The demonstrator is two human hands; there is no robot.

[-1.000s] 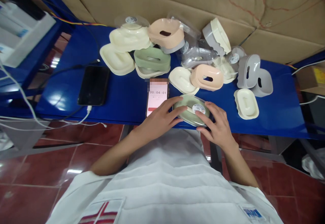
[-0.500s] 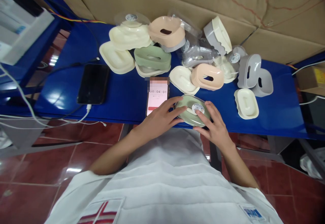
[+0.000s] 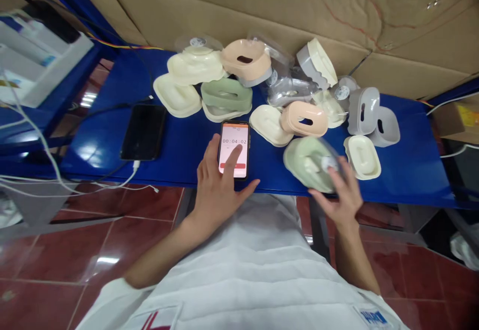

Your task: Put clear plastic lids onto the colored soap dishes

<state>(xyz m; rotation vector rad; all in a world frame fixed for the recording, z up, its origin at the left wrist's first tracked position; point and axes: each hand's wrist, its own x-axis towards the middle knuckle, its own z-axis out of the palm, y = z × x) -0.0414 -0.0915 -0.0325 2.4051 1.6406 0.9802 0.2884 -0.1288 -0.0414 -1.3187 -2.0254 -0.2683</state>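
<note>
My left hand (image 3: pixel 220 170) lies over a lit smartphone (image 3: pixel 234 158) with its fingers spread; the screen shows a running timer. To its right, my right hand (image 3: pixel 342 190) grips the clear plastic lid (image 3: pixel 330 163) with a round label. That lid is blurred and sits tilted and off to the right over a pale green soap dish (image 3: pixel 307 163). Whether the lid touches the dish I cannot tell. Behind the dish lie a peach slotted soap holder (image 3: pixel 295 118) and a cream tray (image 3: pixel 265 125). Another cream tray (image 3: pixel 362 158) rests right of my right hand.
More soap dish parts cover the back of the blue table (image 3: pixel 187 163), among them a green slotted piece (image 3: pixel 220 95), grey holders (image 3: pixel 362 110) and clear covers (image 3: pixel 290 88). A dark phone (image 3: pixel 144 131) with a white cable lies at left. Cardboard (image 3: pixel 224 6) walls the back.
My left hand has left the green dish and moved left over the phone. My right hand has moved right; the dish shifted right and the clear lid came out of line with it.
</note>
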